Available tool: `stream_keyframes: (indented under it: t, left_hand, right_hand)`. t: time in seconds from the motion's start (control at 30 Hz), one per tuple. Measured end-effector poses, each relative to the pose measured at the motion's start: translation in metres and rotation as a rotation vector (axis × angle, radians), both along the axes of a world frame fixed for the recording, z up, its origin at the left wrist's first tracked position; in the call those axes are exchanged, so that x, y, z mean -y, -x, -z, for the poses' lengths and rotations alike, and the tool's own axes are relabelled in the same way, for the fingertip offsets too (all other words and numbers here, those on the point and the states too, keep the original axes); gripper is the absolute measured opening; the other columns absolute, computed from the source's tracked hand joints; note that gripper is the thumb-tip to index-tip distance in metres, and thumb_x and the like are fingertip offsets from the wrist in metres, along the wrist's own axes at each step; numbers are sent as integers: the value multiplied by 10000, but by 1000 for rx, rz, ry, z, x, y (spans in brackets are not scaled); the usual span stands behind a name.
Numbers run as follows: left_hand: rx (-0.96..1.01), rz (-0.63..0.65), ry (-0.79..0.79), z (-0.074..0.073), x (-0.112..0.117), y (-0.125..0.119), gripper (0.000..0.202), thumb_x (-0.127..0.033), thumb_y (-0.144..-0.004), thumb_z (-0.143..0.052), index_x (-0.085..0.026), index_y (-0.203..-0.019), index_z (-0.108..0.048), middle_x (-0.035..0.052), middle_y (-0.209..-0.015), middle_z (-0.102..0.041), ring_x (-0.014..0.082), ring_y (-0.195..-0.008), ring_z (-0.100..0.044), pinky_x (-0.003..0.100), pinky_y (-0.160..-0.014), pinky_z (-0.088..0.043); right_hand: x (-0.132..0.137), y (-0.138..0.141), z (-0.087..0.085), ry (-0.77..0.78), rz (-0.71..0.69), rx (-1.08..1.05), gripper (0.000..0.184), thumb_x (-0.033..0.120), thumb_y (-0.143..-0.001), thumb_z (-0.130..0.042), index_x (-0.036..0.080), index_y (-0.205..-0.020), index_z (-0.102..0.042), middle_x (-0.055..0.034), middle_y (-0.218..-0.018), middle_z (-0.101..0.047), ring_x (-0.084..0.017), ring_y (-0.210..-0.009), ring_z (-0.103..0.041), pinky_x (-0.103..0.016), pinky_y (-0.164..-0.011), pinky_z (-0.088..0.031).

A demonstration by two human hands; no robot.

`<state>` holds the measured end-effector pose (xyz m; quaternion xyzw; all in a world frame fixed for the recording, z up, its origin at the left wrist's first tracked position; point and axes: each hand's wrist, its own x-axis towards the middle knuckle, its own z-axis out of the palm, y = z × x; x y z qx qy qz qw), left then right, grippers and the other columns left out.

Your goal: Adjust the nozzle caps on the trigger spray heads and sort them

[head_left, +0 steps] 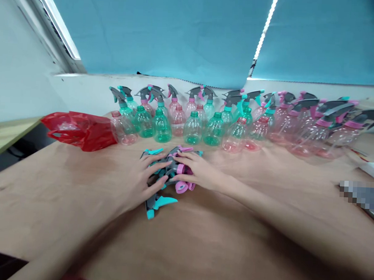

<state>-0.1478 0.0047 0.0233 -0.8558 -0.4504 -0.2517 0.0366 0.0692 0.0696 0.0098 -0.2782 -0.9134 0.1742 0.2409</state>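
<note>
A pile of spray bottle trigger heads (175, 168), grey with pink or turquoise parts, lies on the wooden table (182, 239). My left hand (144, 175) rests on the pile's left side with its fingers spread. From the right, my right hand (201, 170) touches the pile, its fingers also stretched out and apart. One turquoise-and-grey trigger head (159, 202) sticks out toward me below my left hand. Behind the pile stand open bottles without heads, among them a green bottle (162, 128) and a pink bottle (236, 136).
A red plastic bag (85, 129) lies at the left. Along the wall stand several bottles fitted with spray heads, such as a pink bottle (317, 135) at the right. A blurred flat dark object (365, 199) sits at the right edge. Blue curtains (167, 32) hang behind.
</note>
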Motion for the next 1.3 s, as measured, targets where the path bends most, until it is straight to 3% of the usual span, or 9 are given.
stream_keyframes:
  t: [0.23, 0.43, 0.53, 0.67, 0.83, 0.9, 1.03, 1.13, 1.3]
  left_hand:
    - [-67, 55, -31, -11, 1, -34, 403, -319, -849, -593, -209, -1229, -519, 99, -1239, -578, 270, -1149, -523, 487, -988, -395]
    - [40, 60, -126, -25, 9, -65, 376, -269, -864, -590, -231, -1224, -487, 85, -1195, -561, 243, -1126, -535, 425, -967, -426]
    - [172, 73, -135, -32, 12, -90, 332, -250, -873, -577, -229, -1194, -496, 75, -1148, -572, 231, -1104, -544, 387, -914, -462]
    - [408, 79, 162, -31, 14, -130, 273, -226, -847, -595, -220, -1113, -535, 39, -1060, -632, 195, -911, -627, 299, -734, -510]
    - [618, 134, 615, -8, 15, -167, 226, -287, -797, -668, -220, -1006, -617, 8, -922, -669, 191, -834, -641, 261, -668, -515]
    - [690, 153, 756, 2, 15, -174, 266, -285, -770, -696, -212, -1014, -621, 7, -885, -667, 189, -816, -638, 269, -684, -519]
    - [811, 166, 954, 16, 15, -179, 282, -241, -748, -711, -195, -1010, -617, 8, -871, -647, 179, -812, -634, 271, -719, -515]
    - [874, 162, 1005, 19, 14, -179, 274, -213, -739, -712, -186, -992, -613, 3, -848, -630, 165, -785, -632, 261, -713, -512]
    - [926, 198, 1007, 19, 12, -179, 238, -174, -727, -691, -179, -954, -618, 7, -814, -637, 169, -762, -639, 272, -689, -528]
  right_hand:
    - [2, -15, -4, -59, -21, -156, 353, 411, -826, -625, 162, -1076, -629, -114, -1103, -660, -264, -1146, -532, -432, -985, -382]
    - [24, -40, -32, 47, 5, -315, 244, 420, -869, -567, 201, -973, -595, -18, -927, -678, -159, -851, -632, -295, -749, -488]
    - [42, -60, -44, 119, 53, -377, 320, 467, -840, -589, 198, -1002, -523, 2, -866, -664, -135, -788, -631, -252, -661, -495]
    - [66, -90, -58, 310, 235, -386, 344, 539, -828, -562, 214, -902, -478, 16, -776, -620, -128, -673, -600, -237, -539, -462]
    - [78, -130, -77, 84, 476, 95, 316, 465, -777, -662, 171, -743, -550, -27, -723, -625, -122, -580, -542, -239, -493, -373]
    - [76, -147, -79, 40, 457, 106, 248, 395, -837, -616, 164, -750, -592, -25, -735, -638, -111, -597, -544, -226, -516, -372]
    - [67, -171, -76, 120, 259, 124, 191, 357, -890, -541, 226, -836, -670, 28, -732, -649, -97, -624, -540, -211, -553, -368]
    - [62, -173, -76, 173, 127, 213, 137, 275, -869, -562, 223, -831, -683, 27, -754, -651, -93, -632, -524, -205, -556, -362]
    - [56, -168, -78, 145, 53, 209, 109, 250, -826, -597, 198, -779, -679, 34, -650, -603, -75, -519, -430, -213, -468, -284]
